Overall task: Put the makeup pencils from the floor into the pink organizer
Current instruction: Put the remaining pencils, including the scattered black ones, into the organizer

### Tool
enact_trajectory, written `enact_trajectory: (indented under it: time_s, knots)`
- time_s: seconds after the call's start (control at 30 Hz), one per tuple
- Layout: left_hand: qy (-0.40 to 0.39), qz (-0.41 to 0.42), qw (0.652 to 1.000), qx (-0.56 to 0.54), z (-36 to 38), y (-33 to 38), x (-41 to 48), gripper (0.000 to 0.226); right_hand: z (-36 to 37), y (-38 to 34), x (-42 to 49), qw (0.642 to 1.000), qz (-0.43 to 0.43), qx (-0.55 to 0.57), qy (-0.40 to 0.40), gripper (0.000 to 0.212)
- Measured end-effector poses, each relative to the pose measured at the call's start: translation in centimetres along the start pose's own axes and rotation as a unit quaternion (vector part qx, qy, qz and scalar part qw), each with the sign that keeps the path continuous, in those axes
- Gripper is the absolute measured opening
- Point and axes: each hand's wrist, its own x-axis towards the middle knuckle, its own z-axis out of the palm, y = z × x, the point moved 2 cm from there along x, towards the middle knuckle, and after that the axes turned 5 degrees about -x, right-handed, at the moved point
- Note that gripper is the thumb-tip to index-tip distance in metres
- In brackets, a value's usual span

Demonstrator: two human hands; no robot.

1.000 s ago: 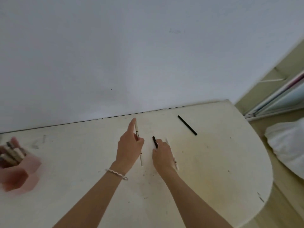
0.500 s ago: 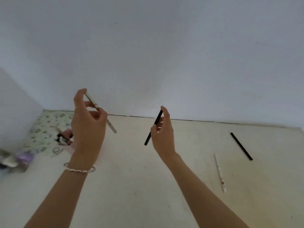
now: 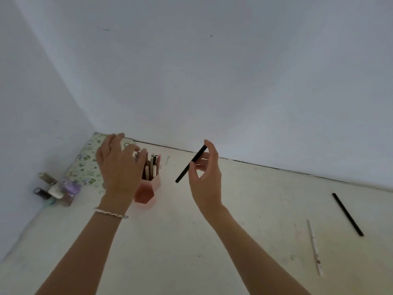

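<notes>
The pink organizer (image 3: 148, 193) stands on the pale floor near the wall corner, with several pencils upright in it. My left hand (image 3: 119, 165) hovers over its left side with fingers spread; I see nothing in it. My right hand (image 3: 205, 173) is raised to the right of the organizer and pinches a black makeup pencil (image 3: 190, 165) that slants down to the left. A white pencil (image 3: 314, 246) and a long black pencil (image 3: 347, 213) lie on the floor at the far right.
A floral patterned pad (image 3: 85, 167) lies in the corner behind the organizer. A cluster of small bottles and jars (image 3: 57, 188) sits against the left wall. White walls close off the left and the back.
My view turned left, bringing the organizer into the middle. My left hand dropped over the organizer and no longer shows the white pencil it held. My right hand still holds the black pencil.
</notes>
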Motion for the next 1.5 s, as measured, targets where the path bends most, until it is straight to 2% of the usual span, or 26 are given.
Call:
enact_trajectory:
  time_s: [0.1, 0.2, 0.33, 0.43, 0.5, 0.6, 0.73, 0.87, 1.0, 1.17, 1.3, 1.5]
  knots:
    - [0.072, 0.003, 0.997, -0.012, -1.5, -0.8, 0.5, 0.026, 2.2, -1.1, 0.0, 0.999, -0.041, 0.0, 0.005, 0.062]
    - [0.101, 0.008, 0.993, -0.055, -3.3, -1.3, 1.2, 0.031, 4.7, -1.6, 0.1, 0.995, -0.091, -0.047, -0.01, 0.058]
    - [0.106, 0.001, 0.99, -0.093, -5.1, -1.4, 1.4, 0.034, 6.7, -0.5, -0.8, 0.978, -0.137, -0.149, -0.044, 0.051]
    - [0.088, -0.009, 0.99, -0.11, -5.5, -1.0, 1.0, 0.036, 7.5, 0.6, -1.5, 0.937, -0.243, -0.242, -0.058, 0.042]
    - [0.079, -0.006, 0.989, -0.122, -5.4, -0.3, 0.6, 0.037, 7.3, 1.0, -1.9, 0.927, -0.26, -0.26, -0.075, 0.049]
    - [0.062, 0.009, 0.987, -0.147, -4.5, 1.8, 0.1, 0.038, 5.3, 1.4, -1.5, 0.951, -0.207, -0.225, -0.034, 0.066]
    - [-0.005, 0.052, 0.976, -0.21, -2.2, 7.7, -1.5, 0.038, -0.1, 2.4, -0.3, 0.966, -0.144, -0.206, 0.049, 0.062]
    - [-0.184, 0.079, 0.939, -0.279, 1.6, 16.8, -6.3, 0.041, -8.5, 5.0, 0.2, 0.957, -0.074, -0.243, 0.143, 0.058]
    - [-0.355, 0.136, 0.891, -0.247, 5.7, 24.6, -12.6, 0.04, -17.3, 7.7, -0.5, 0.937, 0.0, -0.279, 0.211, 0.058]
    - [-0.488, 0.187, 0.823, -0.222, 8.9, 32.4, -20.1, 0.04, -26.1, 9.8, -2.0, 0.92, 0.056, -0.292, 0.256, 0.052]
    - [-0.53, 0.243, 0.789, -0.192, 10.5, 36.1, -24.3, 0.034, -30.8, 11.6, -4.0, 0.908, 0.073, -0.298, 0.286, 0.047]
    - [-0.519, 0.323, 0.787, -0.088, 12.8, 37.2, -26.5, 0.035, -33.3, 15.0, -5.9, 0.897, 0.114, -0.313, 0.292, 0.044]
